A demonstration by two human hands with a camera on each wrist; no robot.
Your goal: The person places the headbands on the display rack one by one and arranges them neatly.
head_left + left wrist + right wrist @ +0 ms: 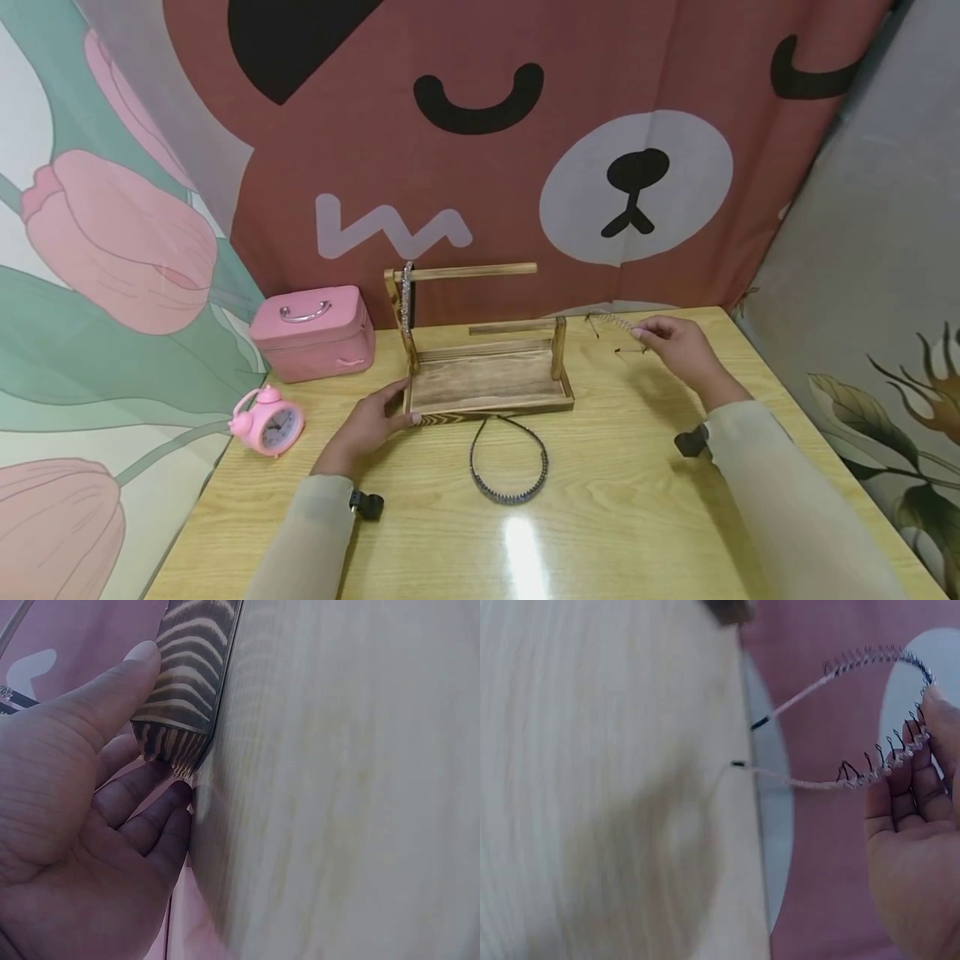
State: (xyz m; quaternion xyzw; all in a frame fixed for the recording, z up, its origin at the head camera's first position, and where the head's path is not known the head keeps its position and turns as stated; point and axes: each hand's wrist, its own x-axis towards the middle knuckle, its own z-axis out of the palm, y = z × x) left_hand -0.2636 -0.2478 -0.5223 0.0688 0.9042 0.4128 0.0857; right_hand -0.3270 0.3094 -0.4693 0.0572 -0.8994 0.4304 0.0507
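Note:
My left hand (369,427) grips the front left corner of a wooden rack (483,379), thumb on its striped front edge (191,667). My right hand (681,354) pinches a thin headband (814,784) by the middle of its band, above the table to the right of the rack. Small wire-like teeth line this headband, and its two dark-tipped ends point away from the hand. A sparkly headband (406,300) hangs at the left end of the rack's upper bar (476,272). On the table before the rack lies a dark toothed headband (510,499).
Left of the rack stands a pink case (311,333) with a metal handle. A pink alarm clock (279,427) is nearer the table's left edge. The rack has a lower bar (513,326) on its right post. A printed curtain (495,183) hangs behind the table.

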